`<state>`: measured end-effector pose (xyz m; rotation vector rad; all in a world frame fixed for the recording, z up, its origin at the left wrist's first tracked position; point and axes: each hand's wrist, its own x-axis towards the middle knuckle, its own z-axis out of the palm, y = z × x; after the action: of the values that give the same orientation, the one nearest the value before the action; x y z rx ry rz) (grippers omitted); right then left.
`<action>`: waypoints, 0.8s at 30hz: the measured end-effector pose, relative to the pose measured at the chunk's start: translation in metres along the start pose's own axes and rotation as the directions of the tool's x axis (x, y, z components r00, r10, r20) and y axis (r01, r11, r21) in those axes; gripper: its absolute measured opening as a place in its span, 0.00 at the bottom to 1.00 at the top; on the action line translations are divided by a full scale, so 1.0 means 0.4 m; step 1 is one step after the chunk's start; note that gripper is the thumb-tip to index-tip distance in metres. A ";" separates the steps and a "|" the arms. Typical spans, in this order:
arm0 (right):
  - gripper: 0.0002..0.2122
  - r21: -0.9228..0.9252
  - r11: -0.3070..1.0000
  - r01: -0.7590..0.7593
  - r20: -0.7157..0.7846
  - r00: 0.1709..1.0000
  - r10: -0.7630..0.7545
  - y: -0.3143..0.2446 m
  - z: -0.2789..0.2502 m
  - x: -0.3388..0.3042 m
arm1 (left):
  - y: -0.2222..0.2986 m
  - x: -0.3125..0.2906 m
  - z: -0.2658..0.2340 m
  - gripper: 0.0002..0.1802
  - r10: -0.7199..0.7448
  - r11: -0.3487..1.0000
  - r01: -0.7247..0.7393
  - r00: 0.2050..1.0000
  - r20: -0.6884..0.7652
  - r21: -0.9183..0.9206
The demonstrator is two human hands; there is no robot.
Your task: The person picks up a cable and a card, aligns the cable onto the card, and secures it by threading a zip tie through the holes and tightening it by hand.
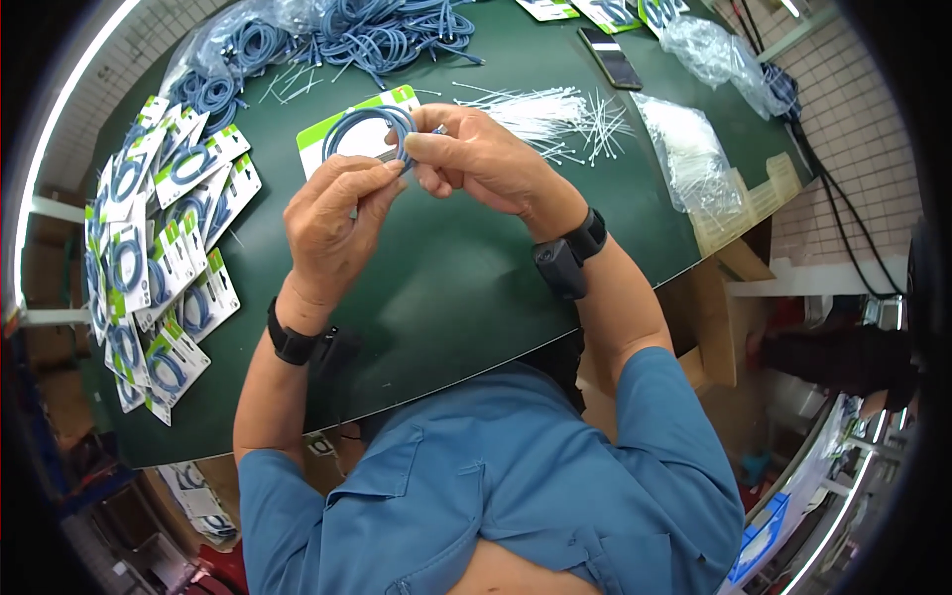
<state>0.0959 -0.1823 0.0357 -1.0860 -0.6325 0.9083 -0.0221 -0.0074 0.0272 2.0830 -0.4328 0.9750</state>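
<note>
Both my hands meet around a coiled blue-grey cable [342, 124] above the green table. Fingers of my left hand [342, 208] pinch the coil's lower right side. My right hand [476, 154] grips the same coil from the right, thumb and forefinger closed near a cable end. Beneath the coil lies a white and green backing card [314, 139], partly covered by the cable and my fingers. Whether a cable tie is between my fingertips I cannot make out. A pile of loose white cable ties [531, 114] lies just beyond my right hand.
Carded cables [129, 263] are heaped along the left of the green table [436, 288]. Loose blue-grey cables [397, 40] pile at the back. A phone [610, 58], a clear bag of white ties [684, 149] and a crumpled plastic bag [724, 59] lie on the right.
</note>
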 end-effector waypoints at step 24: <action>0.13 -0.788 0.015 0.616 0.580 0.750 -0.318 -0.030 0.030 -0.126 | 0.047 -0.017 -0.083 0.15 0.337 0.929 -0.370 0.845 0.415 -0.002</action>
<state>0.0646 -0.2224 0.0509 -1.7019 -1.8653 -0.1782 -0.0537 0.0059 0.0449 2.3323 -1.0443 0.7553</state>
